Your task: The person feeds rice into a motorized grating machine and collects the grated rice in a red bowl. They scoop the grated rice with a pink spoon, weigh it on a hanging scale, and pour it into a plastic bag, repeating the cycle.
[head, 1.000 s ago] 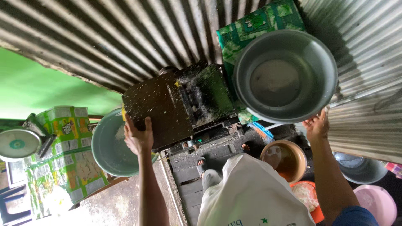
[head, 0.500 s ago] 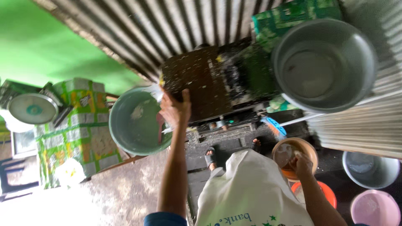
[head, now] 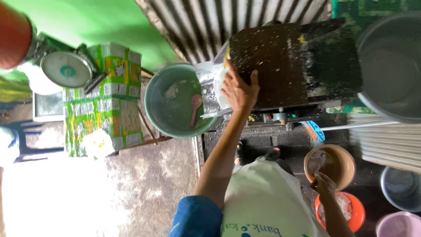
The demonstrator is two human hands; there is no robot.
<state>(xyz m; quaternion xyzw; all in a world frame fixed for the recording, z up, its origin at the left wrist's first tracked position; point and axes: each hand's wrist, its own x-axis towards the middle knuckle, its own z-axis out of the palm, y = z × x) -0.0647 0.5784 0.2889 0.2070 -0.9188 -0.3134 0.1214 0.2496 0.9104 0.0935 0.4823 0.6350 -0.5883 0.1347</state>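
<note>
At twelve o'clock the left hand [head: 239, 90] lies flat, fingers apart, on the dark machine [head: 280, 61]; at four o'clock the right hand [head: 323, 183] clamps the tan bowl [head: 342, 164].

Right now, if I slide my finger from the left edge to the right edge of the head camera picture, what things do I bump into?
Weighing scale → green printed cartons → green basin with a pink spoon → left hand on the dark grinding machine → right hand at the tan bowl → big grey basin.

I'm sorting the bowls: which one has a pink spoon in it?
The green bowl, left of the left hand; the other bowls show no spoon.
</note>
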